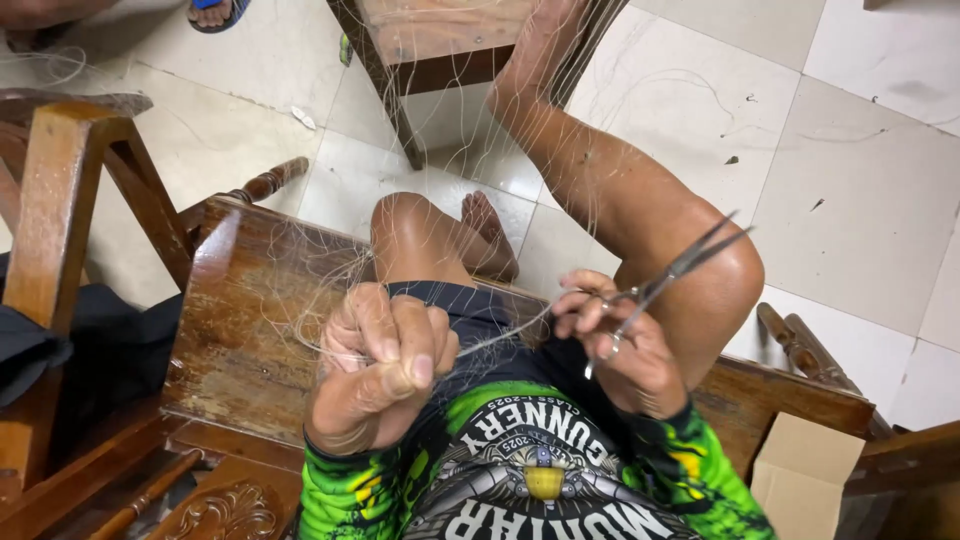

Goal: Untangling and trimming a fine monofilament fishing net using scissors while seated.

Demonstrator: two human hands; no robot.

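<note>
Steel scissors (668, 276) in right hand (625, 350); left hand (378, 362) grips fishing net (330, 290).

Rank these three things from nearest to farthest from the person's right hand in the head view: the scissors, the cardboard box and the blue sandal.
1. The scissors: in the right hand itself, blades pointing up and right.
2. The cardboard box: lower right, beside the wooden seat.
3. The blue sandal: far off at the top left edge, on the tiled floor.
</note>
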